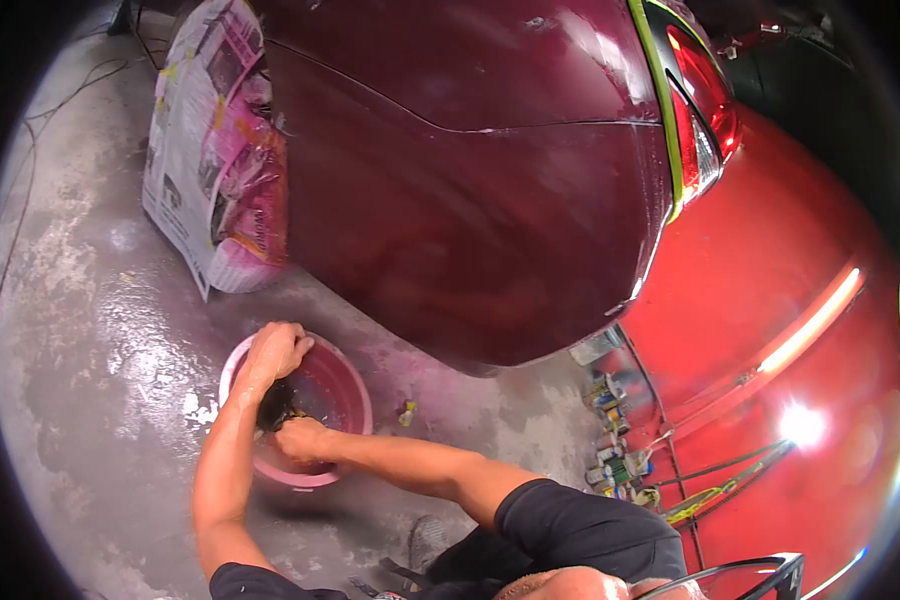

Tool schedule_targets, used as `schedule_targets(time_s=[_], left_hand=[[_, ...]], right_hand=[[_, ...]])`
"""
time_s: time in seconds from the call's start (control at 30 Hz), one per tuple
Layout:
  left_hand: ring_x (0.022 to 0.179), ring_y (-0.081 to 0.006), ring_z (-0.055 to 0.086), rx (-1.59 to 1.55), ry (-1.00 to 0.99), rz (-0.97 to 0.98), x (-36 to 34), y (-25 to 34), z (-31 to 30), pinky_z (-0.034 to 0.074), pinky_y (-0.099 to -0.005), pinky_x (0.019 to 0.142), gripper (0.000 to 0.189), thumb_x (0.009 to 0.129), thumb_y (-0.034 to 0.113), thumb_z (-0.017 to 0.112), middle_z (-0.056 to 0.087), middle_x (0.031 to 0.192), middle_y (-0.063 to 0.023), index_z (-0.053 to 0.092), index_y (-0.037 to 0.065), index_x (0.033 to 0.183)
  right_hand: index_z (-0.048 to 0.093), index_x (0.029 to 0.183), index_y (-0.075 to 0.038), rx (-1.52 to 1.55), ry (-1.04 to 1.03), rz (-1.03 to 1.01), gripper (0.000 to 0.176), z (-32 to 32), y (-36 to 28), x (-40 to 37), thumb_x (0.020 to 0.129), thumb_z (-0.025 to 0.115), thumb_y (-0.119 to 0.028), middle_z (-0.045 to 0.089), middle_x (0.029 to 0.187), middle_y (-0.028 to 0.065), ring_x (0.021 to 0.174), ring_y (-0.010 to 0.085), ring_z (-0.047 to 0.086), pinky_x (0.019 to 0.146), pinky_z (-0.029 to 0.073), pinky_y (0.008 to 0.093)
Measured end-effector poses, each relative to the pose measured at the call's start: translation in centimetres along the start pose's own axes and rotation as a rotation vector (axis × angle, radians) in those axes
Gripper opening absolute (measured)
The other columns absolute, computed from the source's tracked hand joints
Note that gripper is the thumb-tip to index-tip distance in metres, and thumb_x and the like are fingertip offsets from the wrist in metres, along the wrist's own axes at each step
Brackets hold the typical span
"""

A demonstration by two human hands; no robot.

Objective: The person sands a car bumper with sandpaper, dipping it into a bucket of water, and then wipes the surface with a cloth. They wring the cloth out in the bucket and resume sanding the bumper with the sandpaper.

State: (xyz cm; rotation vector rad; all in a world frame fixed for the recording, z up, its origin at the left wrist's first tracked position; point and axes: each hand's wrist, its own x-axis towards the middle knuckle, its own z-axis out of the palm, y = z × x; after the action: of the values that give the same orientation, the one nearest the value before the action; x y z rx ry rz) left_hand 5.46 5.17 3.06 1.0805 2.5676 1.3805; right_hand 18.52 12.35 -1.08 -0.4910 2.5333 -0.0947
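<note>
A round pink basin [362,398] stands on the wet floor, with water inside. Both of my hands are over it, fingers curled. Between them is a dark bunched cloth [276,404], its exact shape partly hidden by my fingers. My left hand [280,350] is closed at the cloth's upper end, near the basin's far rim. Closed like a fist, my right hand [304,441] grips the lower end just inside the near rim. A small yellowish scrap [407,412] lies on the floor to the right of the basin.
A dark maroon car body [450,220] fills the space ahead, with printed masking paper [195,150] at its left and green tape around the tail light [695,125]. Right of me are a red car panel [780,300] and several cans [610,465]. A cable [32,150] runs along the left floor.
</note>
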Motion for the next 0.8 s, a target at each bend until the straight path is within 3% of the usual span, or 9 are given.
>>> schedule_targets(time_s=[0.17,0.23,0.27,0.33,0.37,0.47,0.57,0.67,0.8], left_hand=[[0.094,-0.0370,0.067,0.169,-0.398,-0.073,-1.7,-3.4,0.9,0.051,-0.0463,0.084,0.032,0.081,0.034,0.072,0.070,0.095,-0.0213,0.074,0.004,0.092],[0.096,-0.0360,0.067,0.328,-0.398,-0.072,-2.1,-5.3,3.1,0.052,-0.0459,0.087,0.038,0.079,0.038,0.073,0.070,0.096,-0.0206,0.074,0.003,0.093],[0.098,-0.0351,0.067,0.376,-0.452,-0.059,-2.2,-5.6,3.5,0.051,-0.0452,0.089,0.040,0.079,0.038,0.073,0.071,0.099,-0.0203,0.074,0.001,0.096],[0.101,-0.0346,0.066,0.398,-0.546,-0.084,-1.7,-4.9,3.2,0.051,-0.0447,0.091,0.044,0.080,0.041,0.073,0.070,0.104,-0.0194,0.073,0.002,0.100],[0.102,-0.0346,0.066,0.391,-0.560,-0.093,-1.5,-4.9,3.4,0.051,-0.0446,0.091,0.046,0.079,0.042,0.074,0.070,0.106,-0.0191,0.072,0.002,0.101],[0.107,-0.0340,0.064,0.374,-0.526,-0.050,-0.9,-4.8,3.7,0.050,-0.0440,0.094,0.049,0.078,0.042,0.075,0.069,0.110,-0.0191,0.070,0.004,0.109],[0.109,-0.0341,0.064,0.280,-0.449,-0.076,-0.6,-3.7,2.9,0.049,-0.0430,0.095,0.051,0.078,0.039,0.076,0.068,0.112,-0.0191,0.069,0.004,0.114],[0.108,-0.0347,0.064,0.263,-0.458,-0.067,0.4,-3.1,2.4,0.049,-0.0430,0.096,0.051,0.078,0.039,0.075,0.068,0.112,-0.0201,0.068,0.004,0.115],[0.109,-0.0348,0.063,0.240,-0.412,-0.027,0.6,-2.5,2.3,0.048,-0.0438,0.095,0.050,0.079,0.038,0.074,0.068,0.112,-0.0207,0.068,0.002,0.113]], right_hand=[[0.068,0.097,-0.001,-0.066,-0.042,0.002,0.024,2.4,0.3,-0.1,0.082,0.058,-0.018,0.069,0.081,0.0240,0.079,0.0401,0.069,0.072,0.053,0.0519],[0.065,0.108,-0.003,0.125,0.014,-0.037,0.030,0.0,0.3,-3.1,0.085,0.059,-0.021,0.069,0.079,0.0225,0.076,0.0408,0.068,0.077,0.052,0.0548],[0.060,0.124,-0.009,-0.067,-0.120,-0.008,0.040,-4.3,-1.3,-5.7,0.087,0.059,-0.023,0.070,0.096,0.0200,0.091,0.0406,0.066,0.086,0.051,0.0536],[0.059,0.127,-0.015,-0.289,0.415,-0.165,0.042,-5.8,0.6,-10.6,0.087,0.060,-0.028,0.067,0.109,0.0119,0.109,0.0391,0.060,0.090,0.052,0.0463],[0.057,0.131,-0.020,-0.441,0.483,-0.095,0.048,-9.0,0.2,-14.0,0.084,0.063,-0.025,0.057,0.126,0.0085,0.125,0.0389,0.049,0.097,0.050,0.0444],[0.060,0.130,-0.022,-0.778,0.775,0.076,0.061,-19.8,-0.8,-23.6,0.071,0.077,-0.025,0.055,0.134,0.0090,0.132,0.0392,0.043,0.109,0.038,0.0561],[0.066,0.125,-0.021,-1.093,1.035,0.326,0.047,-28.0,1.1,-30.5,0.079,0.074,-0.023,0.052,0.141,0.0099,0.136,0.0447,0.035,0.111,0.030,0.0583],[0.065,0.128,-0.021,-1.278,1.091,0.411,0.047,-31.3,3.7,-34.8,0.081,0.073,-0.023,0.052,0.142,0.0064,0.136,0.0438,0.036,0.111,0.033,0.0560],[0.064,0.129,-0.019,-1.178,0.833,0.368,0.045,-27.1,6.0,-38.2,0.085,0.069,-0.023,0.054,0.140,-0.0010,0.141,0.0371,0.034,0.111,0.032,0.0577]])
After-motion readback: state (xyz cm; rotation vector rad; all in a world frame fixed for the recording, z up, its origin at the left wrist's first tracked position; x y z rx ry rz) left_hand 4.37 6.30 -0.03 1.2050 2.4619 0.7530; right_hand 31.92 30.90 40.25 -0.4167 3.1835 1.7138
